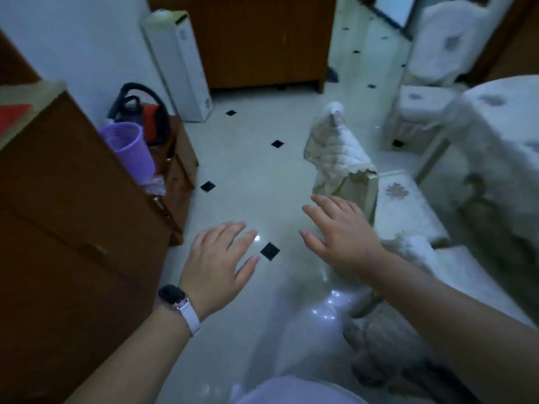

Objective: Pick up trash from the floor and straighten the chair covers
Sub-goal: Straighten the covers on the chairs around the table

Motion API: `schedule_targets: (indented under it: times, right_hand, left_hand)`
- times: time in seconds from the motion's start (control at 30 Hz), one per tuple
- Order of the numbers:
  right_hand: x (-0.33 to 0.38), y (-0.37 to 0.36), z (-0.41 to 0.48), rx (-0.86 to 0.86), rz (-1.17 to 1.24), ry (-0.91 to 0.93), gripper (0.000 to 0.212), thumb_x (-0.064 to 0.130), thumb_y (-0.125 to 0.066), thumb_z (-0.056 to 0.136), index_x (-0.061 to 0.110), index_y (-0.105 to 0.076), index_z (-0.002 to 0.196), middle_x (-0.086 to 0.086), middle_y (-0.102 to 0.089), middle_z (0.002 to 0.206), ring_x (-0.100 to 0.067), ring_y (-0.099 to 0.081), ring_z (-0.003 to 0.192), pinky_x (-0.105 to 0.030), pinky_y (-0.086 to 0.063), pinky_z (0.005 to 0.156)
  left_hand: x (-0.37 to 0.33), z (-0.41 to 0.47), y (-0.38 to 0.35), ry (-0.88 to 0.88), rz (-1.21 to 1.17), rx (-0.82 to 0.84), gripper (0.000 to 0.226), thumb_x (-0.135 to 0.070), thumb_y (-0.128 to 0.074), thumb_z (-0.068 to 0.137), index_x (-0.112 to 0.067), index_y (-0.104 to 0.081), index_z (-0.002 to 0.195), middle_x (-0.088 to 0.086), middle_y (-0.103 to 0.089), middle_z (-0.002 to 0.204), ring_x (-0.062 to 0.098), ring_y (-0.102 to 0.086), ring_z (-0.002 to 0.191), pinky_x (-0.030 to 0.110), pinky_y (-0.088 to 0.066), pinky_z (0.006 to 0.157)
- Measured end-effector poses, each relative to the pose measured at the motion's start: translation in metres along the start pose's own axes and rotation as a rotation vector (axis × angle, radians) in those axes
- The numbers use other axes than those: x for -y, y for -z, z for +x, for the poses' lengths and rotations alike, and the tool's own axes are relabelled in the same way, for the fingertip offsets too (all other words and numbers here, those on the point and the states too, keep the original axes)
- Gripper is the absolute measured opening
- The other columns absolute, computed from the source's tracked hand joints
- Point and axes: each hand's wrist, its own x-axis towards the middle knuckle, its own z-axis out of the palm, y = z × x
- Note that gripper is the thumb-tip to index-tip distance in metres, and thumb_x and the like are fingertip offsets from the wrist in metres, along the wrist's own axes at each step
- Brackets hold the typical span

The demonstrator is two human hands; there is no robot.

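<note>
Head cam: left hand (pixel 219 259) & right hand (pixel 339 232) flat, empty; rumpled quilted chair cover (pixel 338 150) nr right.

Dim, bluish indoor light; small bright glints on the glossy floor (pixel 256 176) suggest lamps overhead. Wide-angle bending at the edges, and the right side looks smeared, perhaps motion blur

1. Floor (pixel 248 170): pale glossy tiles with small black diamond insets.
2. Chair covers (pixel 338 150): white, with what look like grey floral motifs.
3. Basket (pixel 131 147): purple.
4. Cabinet (pixel 73 214): brown wood.
5. Watch (pixel 178 301): black face, white strap.
</note>
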Motion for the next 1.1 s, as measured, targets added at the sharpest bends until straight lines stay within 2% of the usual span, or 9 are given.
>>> schedule_targets:
  times: [0.1,0.23,0.37,0.5,0.6,0.73,0.87,0.93,1.1]
  right_hand:
    - [0.006,0.009,-0.009,-0.035,-0.069,-0.169,0.054,0.052,-0.044,0.088,0.014,-0.065,0.121,-0.010,-0.061,0.128,-0.031,-0.056,0.117,-0.042,-0.043,0.095]
    - [0.021,0.017,-0.035,-0.044,-0.139,-0.371,0.054,0.052,-0.044,0.088,0.015,-0.065,0.121,-0.011,-0.061,0.128,-0.032,-0.056,0.116,-0.043,-0.044,0.094]
    - [0.037,0.030,-0.088,-0.036,-0.214,-0.626,0.053,0.052,-0.044,0.089,0.017,-0.062,0.125,-0.010,-0.057,0.134,-0.031,-0.053,0.122,-0.043,-0.039,0.098]
    - [0.052,0.043,-0.148,-0.065,-0.290,-0.875,0.048,0.046,-0.055,0.086,0.012,-0.068,0.118,-0.013,-0.061,0.129,-0.032,-0.059,0.114,-0.043,-0.043,0.093]
    - [0.057,0.048,-0.180,-0.095,-0.269,-1.025,0.049,0.046,-0.051,0.086,0.012,-0.067,0.117,-0.013,-0.061,0.129,-0.033,-0.058,0.114,-0.045,-0.044,0.094]
    - [0.054,0.040,-0.213,-0.114,-0.224,-1.146,0.058,0.055,-0.039,0.087,0.018,-0.063,0.124,-0.010,-0.056,0.135,-0.032,-0.051,0.122,-0.045,-0.037,0.101]
    - [0.033,0.029,-0.240,-0.163,-0.180,-1.238,0.050,0.050,-0.050,0.087,0.016,-0.063,0.122,-0.012,-0.056,0.136,-0.033,-0.050,0.123,-0.045,-0.036,0.103]
    - [0.018,0.024,-0.251,-0.155,-0.162,-1.263,0.053,0.051,-0.048,0.089,0.017,-0.060,0.127,-0.011,-0.054,0.139,-0.032,-0.048,0.126,-0.045,-0.035,0.104]
    - [-0.022,0.020,-0.275,-0.167,-0.150,-1.259,0.051,0.046,-0.059,0.091,0.016,-0.057,0.132,-0.011,-0.051,0.141,-0.031,-0.046,0.128,-0.046,-0.032,0.105]
  left_hand:
    - [0.026,0.030,-0.012,-0.140,-0.095,-0.045,0.038,-0.038,-0.056,0.090,-0.014,-0.067,0.118,0.009,-0.064,0.124,0.031,-0.059,0.112,0.043,-0.044,0.092]
    - [0.030,0.056,-0.038,-0.290,-0.232,0.006,0.039,-0.039,-0.056,0.089,-0.013,-0.068,0.116,0.009,-0.064,0.122,0.032,-0.060,0.110,0.043,-0.044,0.093]
    - [-0.005,0.078,-0.061,-0.527,-0.366,0.060,0.040,-0.041,-0.053,0.090,-0.014,-0.068,0.117,0.008,-0.065,0.121,0.031,-0.061,0.109,0.042,-0.044,0.093]
    - [-0.054,0.089,-0.071,-0.708,-0.487,0.100,0.041,-0.041,-0.053,0.090,-0.014,-0.067,0.119,0.008,-0.063,0.122,0.030,-0.059,0.111,0.042,-0.043,0.094]
    - [-0.087,0.096,-0.079,-0.823,-0.523,0.151,0.041,-0.040,-0.058,0.089,-0.016,-0.065,0.121,0.007,-0.062,0.124,0.029,-0.058,0.113,0.045,-0.046,0.094]
    - [-0.122,0.099,-0.085,-0.868,-0.497,0.234,0.044,-0.044,-0.055,0.089,-0.018,-0.065,0.123,0.007,-0.063,0.125,0.030,-0.059,0.113,0.046,-0.046,0.094]
    - [-0.148,0.096,-0.085,-0.864,-0.477,0.326,0.048,-0.047,-0.049,0.090,-0.017,-0.065,0.124,0.006,-0.063,0.126,0.029,-0.059,0.115,0.046,-0.046,0.095]
    - [-0.156,0.098,-0.087,-0.860,-0.469,0.352,0.050,-0.047,-0.049,0.090,-0.017,-0.064,0.126,0.007,-0.061,0.128,0.030,-0.058,0.116,0.047,-0.046,0.096]
    - [-0.197,0.114,-0.101,-0.774,-0.472,0.319,0.053,-0.045,-0.049,0.089,-0.014,-0.060,0.130,0.009,-0.059,0.131,0.030,-0.057,0.116,0.045,-0.045,0.094]
